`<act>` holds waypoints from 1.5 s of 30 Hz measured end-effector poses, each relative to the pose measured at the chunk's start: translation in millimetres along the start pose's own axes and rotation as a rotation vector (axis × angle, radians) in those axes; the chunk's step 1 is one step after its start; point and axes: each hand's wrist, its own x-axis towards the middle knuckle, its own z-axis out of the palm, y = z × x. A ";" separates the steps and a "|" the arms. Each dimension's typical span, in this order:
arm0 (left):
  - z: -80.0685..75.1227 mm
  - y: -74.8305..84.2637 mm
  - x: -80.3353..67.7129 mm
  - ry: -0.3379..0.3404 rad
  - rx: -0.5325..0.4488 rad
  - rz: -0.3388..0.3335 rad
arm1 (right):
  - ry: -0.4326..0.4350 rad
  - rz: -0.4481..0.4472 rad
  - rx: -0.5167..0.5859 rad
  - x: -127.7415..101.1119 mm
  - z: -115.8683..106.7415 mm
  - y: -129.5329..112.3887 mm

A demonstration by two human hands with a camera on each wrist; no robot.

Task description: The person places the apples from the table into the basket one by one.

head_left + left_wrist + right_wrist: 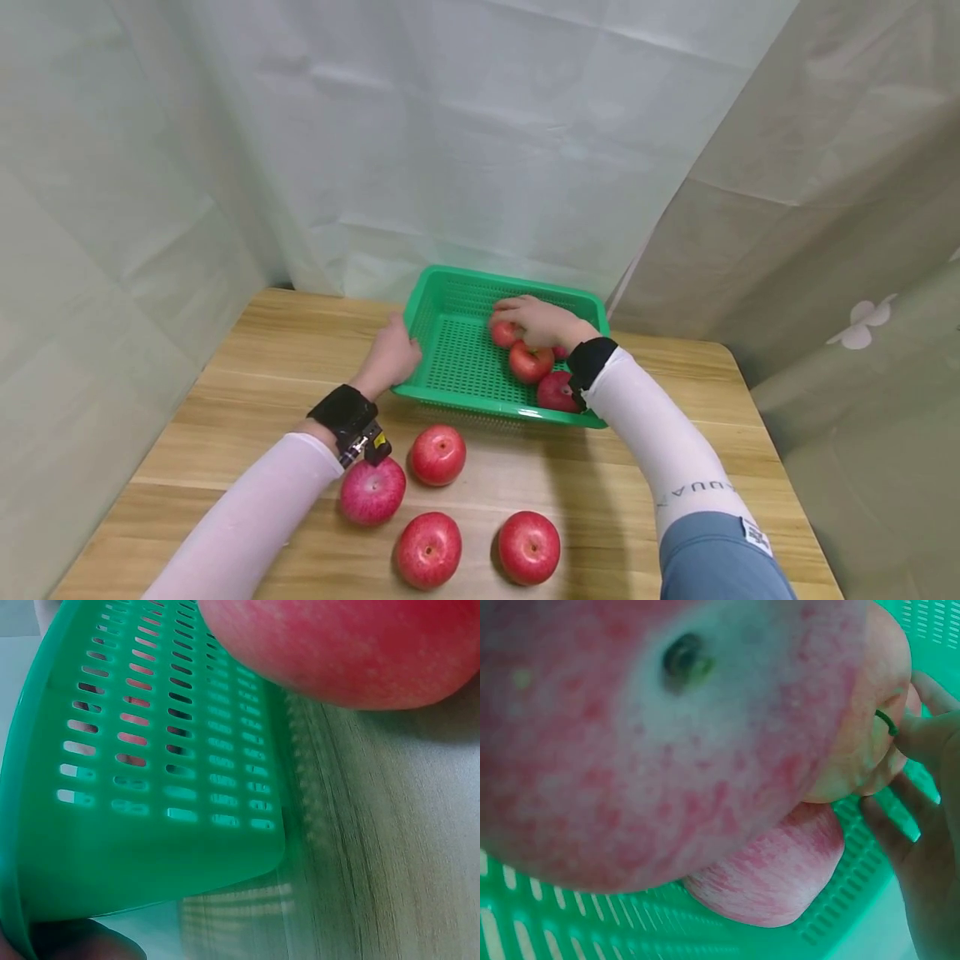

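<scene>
Left hand (388,357) grips green basket (480,403) by its rim; right hand (536,320) holds an apple (504,335). Right-wrist view alone clearly shows green stem (886,721) on second apple (881,664), just beside those fingers.

Head: high, behind both hands, faces fwd/down, widest view, L hand (392,357) + R hand (536,321) mid-frame. L wrist: v. close, faces basket (457,354) outer wall beside L fingers (94,946). R wrist: looks into basket, apple (667,765) nr lens, R fingers (889,829) at frame edge. Head/R share basket interior.
</scene>
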 end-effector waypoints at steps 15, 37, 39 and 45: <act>-1.2 1.6 1.5 -0.004 -0.019 0.001 | 0.000 0.058 -0.066 0.1 -0.6 -6.6; -2.4 -3.9 7.4 -0.013 -0.017 0.018 | 0.168 0.107 0.159 -58.5 -19.1 19.8; -3.5 -5.3 7.6 -0.008 -0.014 0.021 | 0.208 0.116 0.179 -68.8 -19.1 25.9; -4.8 -7.3 7.4 0.012 0.001 0.025 | 0.367 0.175 0.225 -99.5 -1.8 40.9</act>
